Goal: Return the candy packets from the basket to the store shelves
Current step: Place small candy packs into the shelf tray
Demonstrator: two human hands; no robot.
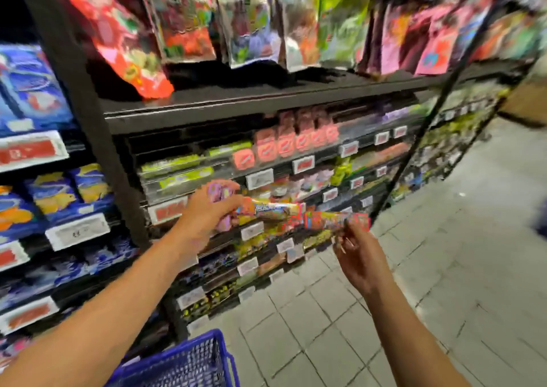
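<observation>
— Though motion blurs it, what does the left hand hold?
— It grips a long candy bar with a pink packet behind its fingers. Just beyond, the right hand pinches a red packet by its end.
— And around them?
— Shelves behind, print unreadable; below the left arm, a blue basket, cut off, contents unclear.

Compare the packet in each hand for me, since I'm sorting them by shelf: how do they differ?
The left hand grips a long candy packet along with a pink-purple packet, up against the shelf trays. The right hand pinches one red packet by its end, farther from the shelf. The left's long packet shows blue lettering; the right's is mostly red. Both lie roughly level, end to end.
</observation>
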